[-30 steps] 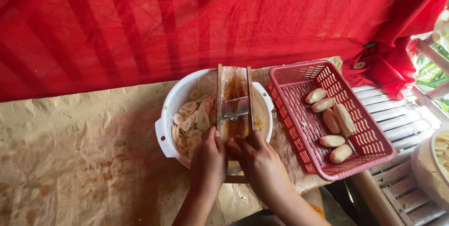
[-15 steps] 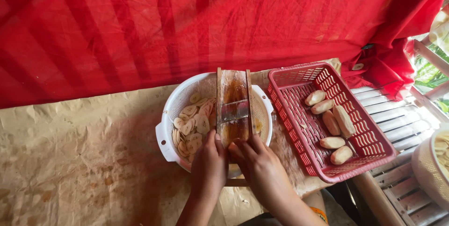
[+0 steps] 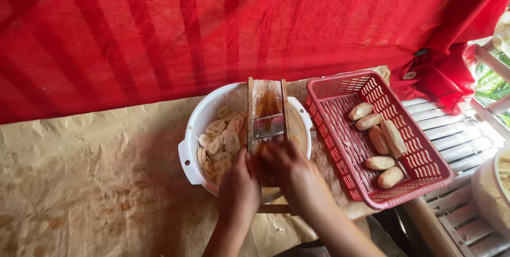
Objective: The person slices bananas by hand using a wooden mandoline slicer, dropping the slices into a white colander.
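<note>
Our left hand (image 3: 239, 185) grips the near end of the long brown wooden slicer board (image 3: 267, 121) so it sits steady across the round white plastic strainer bowl (image 3: 199, 129) — thin pale slices (image 3: 220, 140) drop inside. Our right hand (image 3: 289, 169) presses down on the board, curled shut — what it holds we cannot tell.

We look down on a white colander (image 3: 197, 129) sitting on brown paper (image 3: 85, 182), and everything else sits around it. Across its rim lies a wooden slicer board (image 3: 267, 109) with a metal blade midway. Inside the colander, left of the board, pale round slices (image 3: 218, 142) are heaped. At the colander's near edge our left hand (image 3: 240, 188) grips the board's near end, and our right hand (image 3: 289, 174) presses down on the board just beside it. Right of the colander, a red plastic basket (image 3: 340, 145) holds six peeled pale pieces (image 3: 378, 140). Behind the colander hangs a red cloth (image 3: 212, 28).
</note>
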